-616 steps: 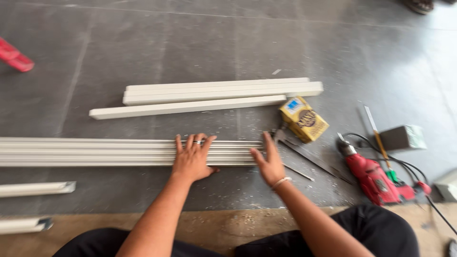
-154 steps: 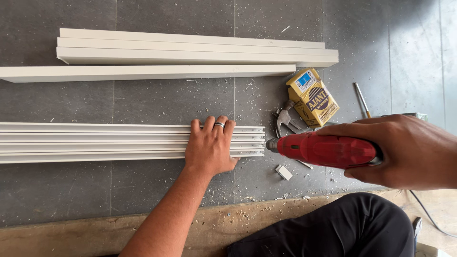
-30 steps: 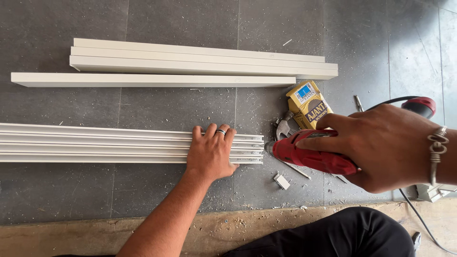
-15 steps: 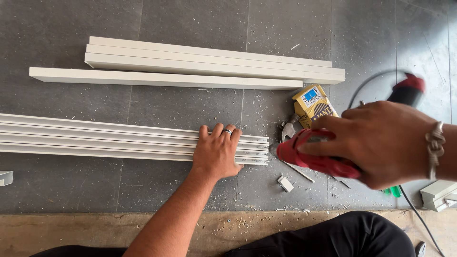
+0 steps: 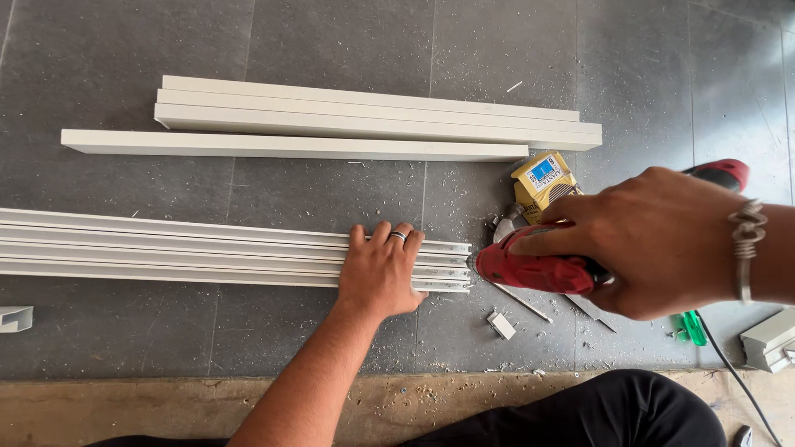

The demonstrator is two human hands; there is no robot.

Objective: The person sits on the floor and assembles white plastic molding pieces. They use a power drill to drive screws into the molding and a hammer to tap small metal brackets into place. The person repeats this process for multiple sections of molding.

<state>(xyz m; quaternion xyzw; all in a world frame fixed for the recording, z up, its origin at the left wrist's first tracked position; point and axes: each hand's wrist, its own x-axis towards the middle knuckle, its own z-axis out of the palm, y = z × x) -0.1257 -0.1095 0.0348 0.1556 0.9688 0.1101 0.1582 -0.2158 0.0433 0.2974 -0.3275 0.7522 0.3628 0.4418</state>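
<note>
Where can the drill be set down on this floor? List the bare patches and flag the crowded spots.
Bare floor lies beyond the stacked white trunking; a dusty strip runs between the single length and the bundle under the left hand. Another patch lies near the bundle. Crowded: around the right hand gripping the red drill, with the yellow box and offcut.

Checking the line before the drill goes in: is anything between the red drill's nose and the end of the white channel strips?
Nothing visible. The red drill in the right hand already has its nose at the end of the white channel strips. The left hand presses on them farther back, off that line.
</note>
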